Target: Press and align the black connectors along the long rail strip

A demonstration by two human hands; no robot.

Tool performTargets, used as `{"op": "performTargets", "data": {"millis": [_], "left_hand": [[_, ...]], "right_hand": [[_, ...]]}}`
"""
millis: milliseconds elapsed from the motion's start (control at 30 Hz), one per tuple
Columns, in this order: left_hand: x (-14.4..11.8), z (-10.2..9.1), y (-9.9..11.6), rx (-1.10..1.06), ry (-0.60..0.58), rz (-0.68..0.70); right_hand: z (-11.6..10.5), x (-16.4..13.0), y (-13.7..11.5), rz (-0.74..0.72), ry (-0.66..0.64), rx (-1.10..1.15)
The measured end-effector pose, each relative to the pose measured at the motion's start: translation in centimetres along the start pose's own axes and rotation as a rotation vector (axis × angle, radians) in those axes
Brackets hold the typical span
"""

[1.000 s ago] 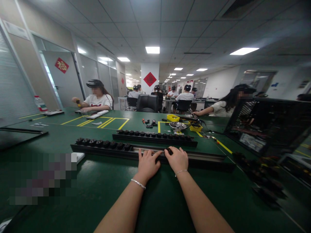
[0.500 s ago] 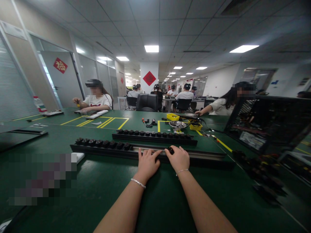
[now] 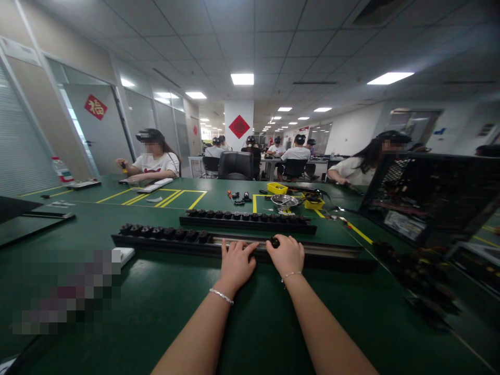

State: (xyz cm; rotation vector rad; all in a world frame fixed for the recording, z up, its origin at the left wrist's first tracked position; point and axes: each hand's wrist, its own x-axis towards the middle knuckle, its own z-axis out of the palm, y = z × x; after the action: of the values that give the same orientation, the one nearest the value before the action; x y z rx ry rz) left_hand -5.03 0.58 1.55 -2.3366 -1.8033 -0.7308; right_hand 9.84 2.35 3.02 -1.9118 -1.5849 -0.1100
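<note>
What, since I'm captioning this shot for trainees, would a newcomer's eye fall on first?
Probably the two bare hands at bottom centre: the left hand spread at the near black rail, the right hand pinching a small black part there. After that, the red diamond sign on the white pillar beyond the green table, and the big dark case at the right.
</note>
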Motion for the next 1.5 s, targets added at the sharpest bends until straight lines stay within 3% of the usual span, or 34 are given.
{"op": "performTargets", "data": {"millis": [1500], "left_hand": [[0.1,0.4,-0.3,-0.033,0.034,0.010]], "right_hand": [[-0.3,0.4,1.9,0.055,0.021,-0.030]]}}
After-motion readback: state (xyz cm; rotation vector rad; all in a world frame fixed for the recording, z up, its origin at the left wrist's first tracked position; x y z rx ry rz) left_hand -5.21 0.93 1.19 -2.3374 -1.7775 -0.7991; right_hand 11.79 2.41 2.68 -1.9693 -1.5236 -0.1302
